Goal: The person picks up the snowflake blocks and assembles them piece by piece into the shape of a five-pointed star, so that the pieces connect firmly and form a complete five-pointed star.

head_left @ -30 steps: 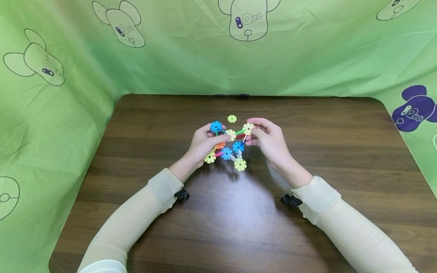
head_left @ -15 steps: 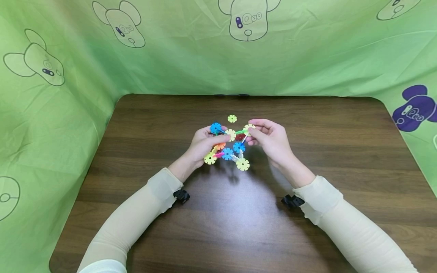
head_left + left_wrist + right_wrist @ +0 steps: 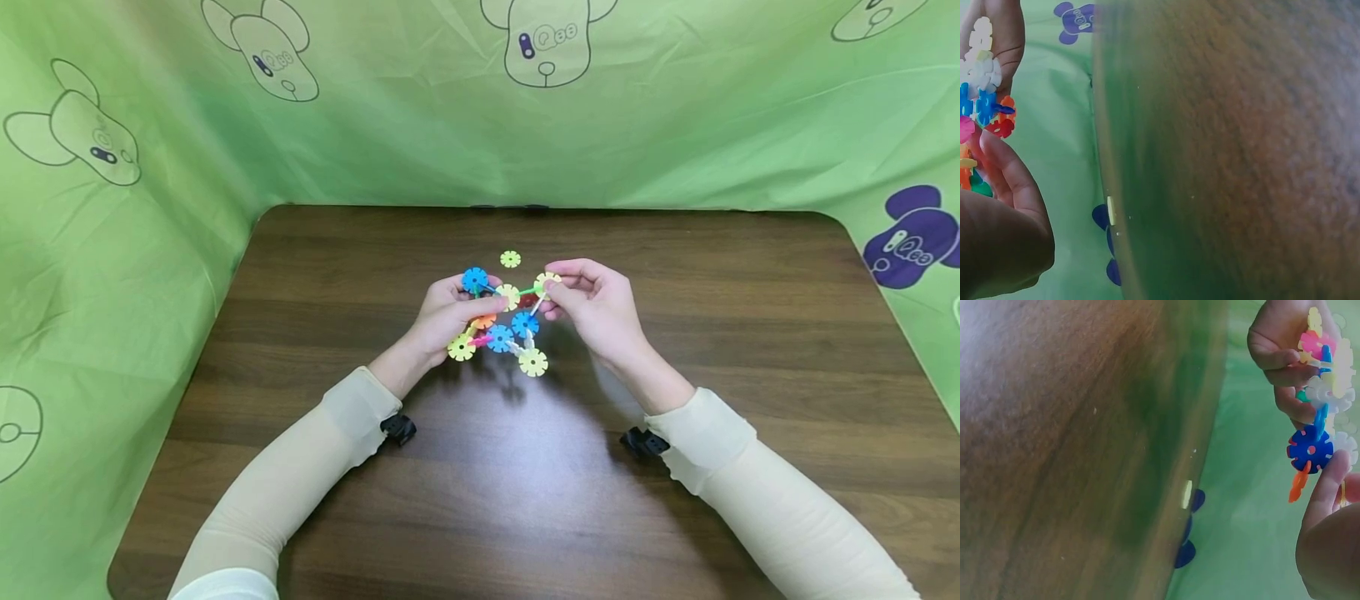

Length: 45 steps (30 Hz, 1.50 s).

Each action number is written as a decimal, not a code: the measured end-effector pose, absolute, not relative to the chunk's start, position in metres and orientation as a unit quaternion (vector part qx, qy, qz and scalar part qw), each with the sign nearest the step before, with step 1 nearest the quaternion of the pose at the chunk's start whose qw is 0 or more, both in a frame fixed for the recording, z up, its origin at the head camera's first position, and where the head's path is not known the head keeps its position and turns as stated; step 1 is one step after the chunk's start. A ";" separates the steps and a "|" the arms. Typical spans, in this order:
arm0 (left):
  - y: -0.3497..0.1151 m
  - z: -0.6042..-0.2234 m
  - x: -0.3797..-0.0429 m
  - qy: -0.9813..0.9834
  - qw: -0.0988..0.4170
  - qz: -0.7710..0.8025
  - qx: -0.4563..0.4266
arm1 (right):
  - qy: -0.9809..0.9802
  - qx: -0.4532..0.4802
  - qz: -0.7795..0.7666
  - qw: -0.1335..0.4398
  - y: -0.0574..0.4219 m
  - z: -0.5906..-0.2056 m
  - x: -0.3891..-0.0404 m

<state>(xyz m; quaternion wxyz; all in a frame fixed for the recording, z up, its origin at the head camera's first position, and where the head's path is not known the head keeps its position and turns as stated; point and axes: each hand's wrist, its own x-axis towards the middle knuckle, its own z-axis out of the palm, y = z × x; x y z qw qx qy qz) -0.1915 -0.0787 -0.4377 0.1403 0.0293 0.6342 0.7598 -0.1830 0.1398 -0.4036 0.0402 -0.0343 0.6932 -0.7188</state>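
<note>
Several notched plastic snowflake discs, slotted into one another, form an assembly (image 3: 500, 337) held above the table between both hands. My left hand (image 3: 444, 318) grips its left side, the thumb laid across a pale yellow disc (image 3: 507, 292). On the right, my right hand (image 3: 602, 312) pinches another pale yellow disc (image 3: 547, 281) between thumb and fingers. Blue, orange, pink, red, green and white discs make up the rest. A dark blue disc (image 3: 1311, 439) and an orange disc (image 3: 1298, 485) show near the right fingers in the right wrist view. The palms hide part of the assembly.
A single loose yellow-green snowflake disc (image 3: 510, 259) lies on the wooden table (image 3: 495, 500) just beyond the hands. Green printed cloth (image 3: 405, 142) hangs behind and along the sides. Each wrist carries a small black camera (image 3: 399, 428).
The right hand has shifted slightly to the right, with the assembly's right and lower discs moving along. The left hand keeps its grip almost unmoved.
</note>
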 end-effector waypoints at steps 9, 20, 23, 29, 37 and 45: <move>-0.076 -0.434 -0.190 0.631 0.127 0.765 0.028 | 0.719 -0.059 -0.692 0.019 0.139 -0.400 -0.181; -0.072 -0.433 -0.188 0.630 0.122 0.767 0.008 | 0.730 -0.066 -0.680 0.018 0.138 -0.399 -0.180; -0.071 -0.428 -0.187 0.631 0.120 0.766 0.018 | 0.717 -0.052 -0.694 0.020 0.140 -0.399 -0.180; -0.069 -0.426 -0.188 0.646 0.115 0.755 0.016 | 0.720 -0.060 -0.692 0.008 0.143 -0.401 -0.179; -0.068 -0.429 -0.187 0.642 0.114 0.758 0.003 | 0.730 -0.068 -0.680 0.015 0.142 -0.401 -0.180; -0.071 -0.427 -0.187 0.655 0.123 0.745 0.016 | 0.745 -0.084 -0.661 0.016 0.144 -0.401 -0.180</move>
